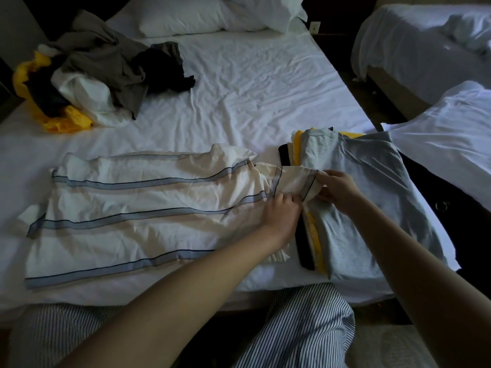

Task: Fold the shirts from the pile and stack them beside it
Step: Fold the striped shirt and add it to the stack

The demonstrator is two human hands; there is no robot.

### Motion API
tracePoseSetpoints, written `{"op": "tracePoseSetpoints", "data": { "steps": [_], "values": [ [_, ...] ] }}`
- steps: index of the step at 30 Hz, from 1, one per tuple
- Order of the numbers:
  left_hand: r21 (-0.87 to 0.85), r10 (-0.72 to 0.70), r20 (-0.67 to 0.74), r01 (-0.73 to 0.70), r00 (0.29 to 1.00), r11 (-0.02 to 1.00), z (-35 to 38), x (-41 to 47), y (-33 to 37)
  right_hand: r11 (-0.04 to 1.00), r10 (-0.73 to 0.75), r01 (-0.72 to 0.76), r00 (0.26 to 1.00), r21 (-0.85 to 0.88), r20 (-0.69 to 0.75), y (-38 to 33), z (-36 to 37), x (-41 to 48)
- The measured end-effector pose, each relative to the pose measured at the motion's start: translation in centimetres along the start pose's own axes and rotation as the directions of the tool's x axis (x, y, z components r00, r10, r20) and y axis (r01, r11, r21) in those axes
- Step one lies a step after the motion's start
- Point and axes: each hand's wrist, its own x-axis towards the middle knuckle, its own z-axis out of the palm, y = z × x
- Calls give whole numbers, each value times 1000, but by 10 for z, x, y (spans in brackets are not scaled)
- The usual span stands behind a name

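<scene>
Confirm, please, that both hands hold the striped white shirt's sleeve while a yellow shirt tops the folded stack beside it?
Not quite: in the head view a light grey shirt tops the folded stack; yellow only peeks from lower layers. The left hand and right hand do hold the sleeve of the striped white shirt.

No readable text, labels, brands, numbers or signs on shirts, bedding or elsewhere.

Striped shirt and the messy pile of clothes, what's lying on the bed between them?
Nothing: between the striped shirt and the pile the head view shows only bare, wrinkled white sheet.
</scene>
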Motion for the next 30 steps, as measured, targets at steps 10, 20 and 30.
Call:
{"op": "tracePoseSetpoints", "data": {
  "steps": [10,20,30],
  "values": [
    [-341,-54,-97,18,994,940,2,-18,20,975,-36,-20,969,-223,-243,3,1,12],
    [-928,-716,96,323,691,187,-30,-40,17,817,-413,393,909,-423,48,-41,68,-15],
    [-806,-670,592,304,448,-509,-16,-81,-29,669,-469,609,791,-427,393,-15,130,-42]
  ]
}}
